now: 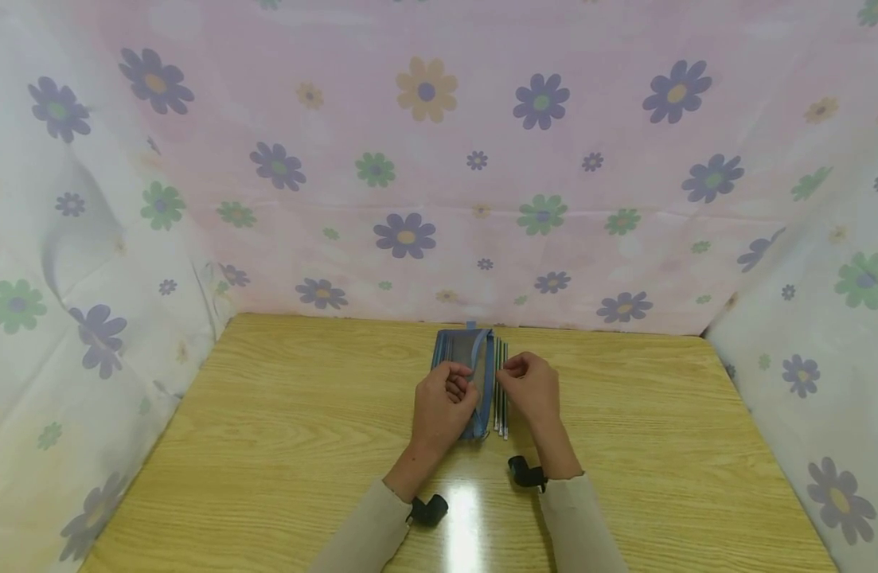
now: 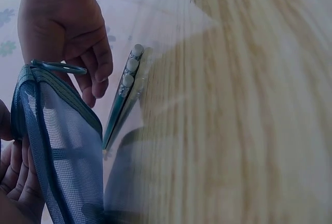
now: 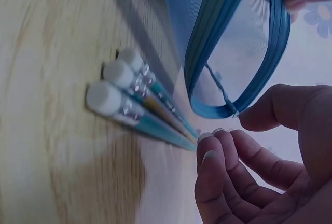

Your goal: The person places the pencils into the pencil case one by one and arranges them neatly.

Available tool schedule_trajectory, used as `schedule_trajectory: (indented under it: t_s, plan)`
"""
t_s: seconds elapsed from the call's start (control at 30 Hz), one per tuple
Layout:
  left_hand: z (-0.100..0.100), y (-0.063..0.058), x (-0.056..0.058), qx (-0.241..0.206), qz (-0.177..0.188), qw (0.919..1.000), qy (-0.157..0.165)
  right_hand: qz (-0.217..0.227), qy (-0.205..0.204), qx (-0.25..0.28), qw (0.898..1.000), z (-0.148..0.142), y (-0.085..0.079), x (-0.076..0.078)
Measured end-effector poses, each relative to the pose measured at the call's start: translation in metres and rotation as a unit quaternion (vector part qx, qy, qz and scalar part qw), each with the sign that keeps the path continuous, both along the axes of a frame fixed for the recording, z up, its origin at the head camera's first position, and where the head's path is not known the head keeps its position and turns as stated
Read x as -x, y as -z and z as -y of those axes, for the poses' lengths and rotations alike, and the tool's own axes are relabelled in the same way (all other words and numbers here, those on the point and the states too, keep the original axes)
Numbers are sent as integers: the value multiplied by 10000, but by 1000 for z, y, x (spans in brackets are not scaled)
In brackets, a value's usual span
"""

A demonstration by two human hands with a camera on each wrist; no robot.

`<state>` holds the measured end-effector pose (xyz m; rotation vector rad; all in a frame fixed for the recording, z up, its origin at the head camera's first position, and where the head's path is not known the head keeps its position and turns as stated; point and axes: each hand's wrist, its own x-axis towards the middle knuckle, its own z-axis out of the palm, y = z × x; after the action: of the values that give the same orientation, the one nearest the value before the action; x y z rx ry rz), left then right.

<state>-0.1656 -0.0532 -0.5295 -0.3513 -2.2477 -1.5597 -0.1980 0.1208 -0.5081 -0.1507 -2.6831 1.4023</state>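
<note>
A blue mesh zip pouch (image 1: 462, 344) lies lengthwise on the wooden table, its zipped side gaping open. My left hand (image 1: 442, 406) pinches the pouch's opening edge between thumb and fingers. Along the pouch's right side lie three green pencils (image 1: 501, 415), white eraser ends toward me. My right hand (image 1: 535, 390) hovers by the pencils with loosely bent fingers. In the right wrist view its thumb (image 3: 262, 112) is right at the zipper edge (image 3: 215, 111), and nothing shows between thumb and fingers. The pencils' eraser ends (image 3: 106, 97) and metal bands show clearly there.
The table (image 1: 302, 430) has a flower-print cloth (image 1: 424, 183) behind it and at both sides. Black wrist cameras (image 1: 429, 510) stick out at the cuffs. Glare (image 1: 463, 525) brightens the table's front between the forearms.
</note>
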Motion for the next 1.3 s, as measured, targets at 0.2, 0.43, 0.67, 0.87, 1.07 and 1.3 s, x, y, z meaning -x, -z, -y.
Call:
schedule_trajectory:
  t_s: [0.2, 0.43, 0.67, 0.87, 1.07, 1.3]
  plan:
    - [0, 0, 0, -19, 62, 10000, 3, 35, 19, -371, 9993, -5, 1, 1]
    - [0, -1, 0, -54, 35, 10000, -13, 172, 32, -761, 9969, -7, 2, 2]
    - [0, -1, 0, -72, 15, 10000, 1, 400, 32, -938, 9948, -8, 2, 2]
    - [0, -1, 0, -51, -19, 10000, 13, 426, 33, -992, 9941, -8, 7, 2]
    - [-1, 1, 0, 50, 19, 10000, -64, 433, 70, -1031, 9937, -6, 11, 3]
    - [0, 1, 0, 35, 35, 10000, -63, 444, 73, -1060, 9933, -5, 11, 2]
